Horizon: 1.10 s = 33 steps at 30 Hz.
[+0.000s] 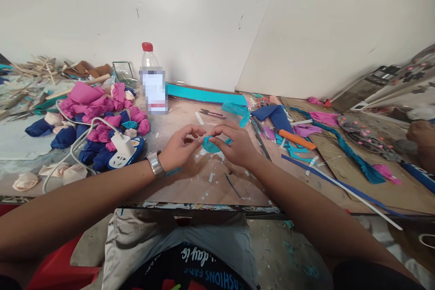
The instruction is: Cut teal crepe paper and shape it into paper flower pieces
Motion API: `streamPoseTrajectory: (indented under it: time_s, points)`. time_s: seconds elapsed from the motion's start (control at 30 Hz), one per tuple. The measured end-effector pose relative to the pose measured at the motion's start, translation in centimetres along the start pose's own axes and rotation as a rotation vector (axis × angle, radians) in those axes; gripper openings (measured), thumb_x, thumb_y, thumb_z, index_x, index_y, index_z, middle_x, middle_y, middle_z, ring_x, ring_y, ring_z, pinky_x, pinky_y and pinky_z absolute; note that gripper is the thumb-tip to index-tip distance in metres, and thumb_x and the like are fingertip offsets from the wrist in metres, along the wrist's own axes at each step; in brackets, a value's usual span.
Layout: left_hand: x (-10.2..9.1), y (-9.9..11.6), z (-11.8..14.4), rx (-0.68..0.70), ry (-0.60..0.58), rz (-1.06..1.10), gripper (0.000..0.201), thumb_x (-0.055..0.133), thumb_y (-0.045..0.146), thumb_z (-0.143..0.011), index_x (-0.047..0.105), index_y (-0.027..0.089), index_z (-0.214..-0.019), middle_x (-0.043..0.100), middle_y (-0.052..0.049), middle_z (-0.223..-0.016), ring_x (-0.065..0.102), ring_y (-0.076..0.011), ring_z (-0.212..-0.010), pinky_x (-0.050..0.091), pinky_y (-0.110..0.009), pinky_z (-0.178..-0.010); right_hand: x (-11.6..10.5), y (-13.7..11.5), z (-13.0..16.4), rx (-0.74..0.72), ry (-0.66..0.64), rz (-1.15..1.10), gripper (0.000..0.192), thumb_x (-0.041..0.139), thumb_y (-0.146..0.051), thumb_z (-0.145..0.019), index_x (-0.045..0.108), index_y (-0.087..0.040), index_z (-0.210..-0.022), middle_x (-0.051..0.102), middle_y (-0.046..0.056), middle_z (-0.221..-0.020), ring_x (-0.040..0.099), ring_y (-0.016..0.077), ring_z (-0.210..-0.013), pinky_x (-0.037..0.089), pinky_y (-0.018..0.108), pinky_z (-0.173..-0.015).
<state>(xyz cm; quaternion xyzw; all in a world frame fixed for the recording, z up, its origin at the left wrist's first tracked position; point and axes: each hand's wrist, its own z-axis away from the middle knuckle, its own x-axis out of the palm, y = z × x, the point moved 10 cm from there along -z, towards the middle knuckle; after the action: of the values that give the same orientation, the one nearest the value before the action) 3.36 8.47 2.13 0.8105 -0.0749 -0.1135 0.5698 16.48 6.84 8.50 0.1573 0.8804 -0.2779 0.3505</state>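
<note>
Between my hands, above the table, is a small turquoise piece of thin material (211,146), paper or cloth, partly folded. My right hand (236,146) pinches it between thumb and fingers. My left hand (181,148), with a metal watch (155,163) on the wrist, has its thumb and fingertips pinched together at the piece's left edge. Behind my hands lie small thread snips (213,113) and another turquoise piece (236,109). White scraps (211,177) and a thin dark stick (233,186) are on the table below.
Pink, navy and cream rolled flowers (102,122) are heaped at left around a power strip (131,156) with a white charger (123,143). A red-capped bottle (149,58) and phone (155,90) stand behind. An orange-handled tool (297,139) lies right; another person's hand (421,138) shows far right.
</note>
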Motion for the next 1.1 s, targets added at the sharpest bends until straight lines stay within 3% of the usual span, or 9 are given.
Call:
streamPoseTrajectory:
  time_s: [0.1, 0.47, 0.6, 0.73, 0.93, 1.1]
  points:
    - [-0.4, 0.8, 0.2, 0.081, 0.058, -0.075, 0.025, 0.069, 0.039, -0.091, 0.068, 0.016, -0.102, 0.068, -0.008, -0.105, 0.064, -0.019, -0.097, 0.052, -0.032, -0.085, 0.3, -0.3, -0.1, -0.038, -0.023, 0.039, 0.016, 0.065, -0.036, -0.098, 0.069, -0.022, -0.091, 0.074, 0.004, -0.09, 0.067, 0.0215, -0.089, 0.047, 0.036, -0.084]
    - [0.4, 1.0, 0.2, 0.079, -0.011, -0.064, 0.018, 0.07, 0.033, -0.09, 0.068, 0.016, -0.095, 0.071, -0.006, -0.094, 0.065, -0.0167, -0.087, 0.051, -0.031, -0.081, 0.3, -0.5, 0.0, -0.061, -0.04, 0.048, 0.018, 0.062, -0.037, -0.099, 0.067, -0.022, -0.089, 0.072, 0.004, -0.087, 0.065, 0.0217, -0.087, 0.045, 0.038, -0.085]
    - [0.7, 0.9, 0.3, 0.074, -0.043, -0.046, 0.018, 0.064, 0.034, -0.094, 0.064, 0.018, -0.1, 0.067, -0.005, -0.098, 0.063, -0.0163, -0.09, 0.05, -0.031, -0.083, 0.2, -0.7, 0.0, -0.062, -0.036, 0.046, 0.018, 0.062, -0.037, -0.099, 0.065, -0.023, -0.089, 0.072, 0.004, -0.087, 0.065, 0.0223, -0.088, 0.045, 0.039, -0.087]
    - [1.6, 0.8, 0.6, 0.094, -0.129, -0.064, 0.033, 0.073, 0.034, -0.088, 0.059, 0.021, -0.115, 0.064, -0.006, -0.108, 0.06, -0.018, -0.1, 0.049, -0.032, -0.089, 0.0, -0.4, 0.0, -0.041, -0.016, 0.05, 0.019, 0.062, -0.039, -0.099, 0.065, -0.023, -0.089, 0.072, 0.005, -0.088, 0.065, 0.0223, -0.088, 0.045, 0.039, -0.086]
    - [1.6, 0.6, 0.8, 0.086, -0.094, -0.097, 0.022, 0.068, 0.026, -0.091, 0.06, 0.02, -0.11, 0.065, -0.004, -0.098, 0.061, -0.0158, -0.089, 0.048, -0.031, -0.083, 0.0, -0.5, 0.0, -0.049, -0.021, 0.055, 0.019, 0.061, -0.037, -0.099, 0.063, -0.022, -0.088, 0.07, 0.004, -0.086, 0.063, 0.0217, -0.087, 0.045, 0.038, -0.085]
    - [1.6, 0.1, 0.6, 0.025, -0.094, -0.053, 0.024, 0.068, 0.027, -0.089, 0.059, 0.019, -0.111, 0.066, -0.001, -0.088, 0.06, -0.0141, -0.079, 0.047, -0.029, -0.076, 0.1, -0.5, -0.1, -0.041, -0.033, 0.051, 0.021, 0.059, -0.038, -0.1, 0.062, -0.022, -0.087, 0.07, 0.005, -0.085, 0.063, 0.0219, -0.086, 0.045, 0.038, -0.084]
